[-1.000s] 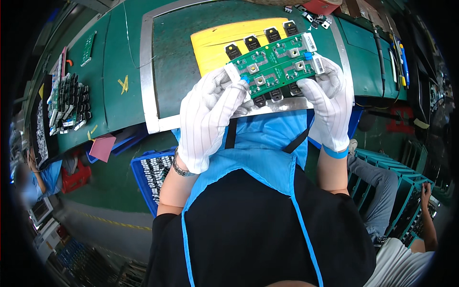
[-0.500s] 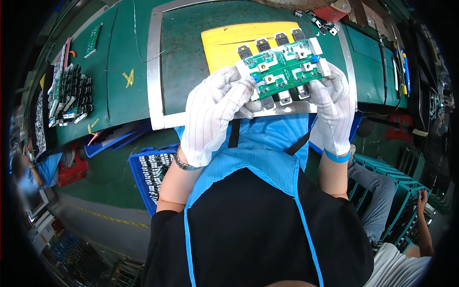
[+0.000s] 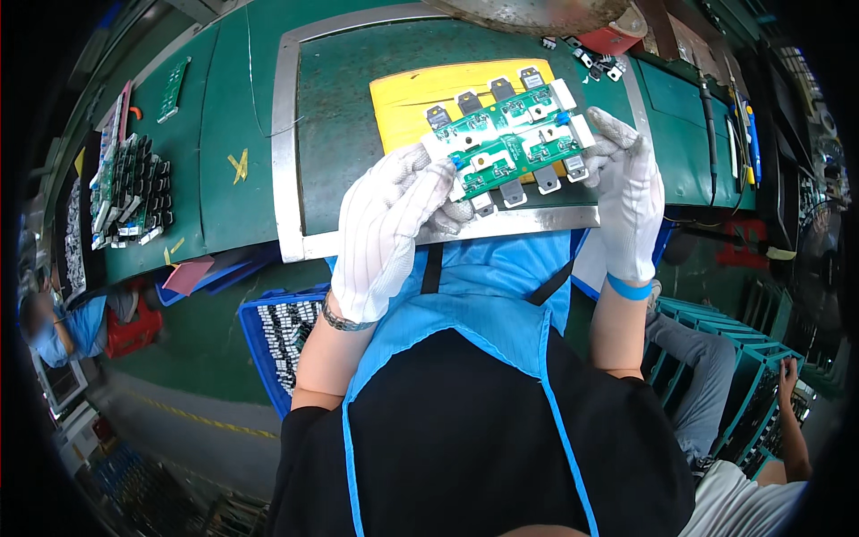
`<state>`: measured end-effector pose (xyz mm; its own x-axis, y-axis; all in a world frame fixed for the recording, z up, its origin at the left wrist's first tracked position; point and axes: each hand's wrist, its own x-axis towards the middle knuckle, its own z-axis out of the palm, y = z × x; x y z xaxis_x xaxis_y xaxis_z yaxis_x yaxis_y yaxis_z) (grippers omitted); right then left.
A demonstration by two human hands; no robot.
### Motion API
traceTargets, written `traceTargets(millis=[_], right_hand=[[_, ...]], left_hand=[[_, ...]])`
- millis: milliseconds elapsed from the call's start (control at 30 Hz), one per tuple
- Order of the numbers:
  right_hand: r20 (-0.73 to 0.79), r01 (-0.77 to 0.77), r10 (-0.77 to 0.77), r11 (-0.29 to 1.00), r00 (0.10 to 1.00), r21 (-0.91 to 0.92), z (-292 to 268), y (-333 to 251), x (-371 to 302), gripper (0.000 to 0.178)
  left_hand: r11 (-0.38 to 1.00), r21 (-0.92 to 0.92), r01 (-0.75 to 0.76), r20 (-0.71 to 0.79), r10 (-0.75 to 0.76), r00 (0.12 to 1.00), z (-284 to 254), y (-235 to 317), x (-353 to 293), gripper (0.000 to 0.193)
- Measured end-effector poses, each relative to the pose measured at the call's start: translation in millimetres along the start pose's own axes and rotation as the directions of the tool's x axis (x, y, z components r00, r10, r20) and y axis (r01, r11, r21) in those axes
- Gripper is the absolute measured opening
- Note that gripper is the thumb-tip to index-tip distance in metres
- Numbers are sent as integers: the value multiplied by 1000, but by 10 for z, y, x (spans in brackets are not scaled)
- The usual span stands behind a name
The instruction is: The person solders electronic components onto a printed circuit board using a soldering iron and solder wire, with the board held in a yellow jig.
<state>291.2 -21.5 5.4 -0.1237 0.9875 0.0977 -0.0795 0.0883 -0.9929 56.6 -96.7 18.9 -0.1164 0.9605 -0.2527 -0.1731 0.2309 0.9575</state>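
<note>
A green circuit board (image 3: 514, 143) is held tilted above the bench, with white blocks at its ends and black flat components with metal tabs along both long edges. My left hand (image 3: 394, 210), in a white striped glove, is closed on the board's left end, thumb on top and fingers beneath. At the opposite end, my gloved right hand (image 3: 626, 183) has its fingers apart, one raised off the board's face. Its lower fingertips are close to the board's right edge; whether they touch it I cannot tell. Beneath the board lies a yellow pad (image 3: 407, 94).
Stacked boards (image 3: 132, 192) and a single green board (image 3: 174, 89) lie on the left of the bench. A soldering iron (image 3: 707, 134) and loose components (image 3: 601, 67) are at the right. A blue bin (image 3: 268, 331) holds many parts below. Another person (image 3: 698, 376) sits at lower right.
The board has moved slightly left and tilted more, its right end higher. My right thumb and fingers have come off the board's face and spread apart. My left hand keeps its grip.
</note>
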Motion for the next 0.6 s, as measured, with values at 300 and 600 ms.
traceTargets(millis=[300,600], right_hand=[[-77,-37,29,994,997,-103,-61,162,68,48],[-96,-31,15,985,995,-168,-95,174,18,45]], left_hand=[[998,38,-42,-17,43,999,21,-27,41,39],[986,-159,53,-10,-56,998,38,-59,48,33]])
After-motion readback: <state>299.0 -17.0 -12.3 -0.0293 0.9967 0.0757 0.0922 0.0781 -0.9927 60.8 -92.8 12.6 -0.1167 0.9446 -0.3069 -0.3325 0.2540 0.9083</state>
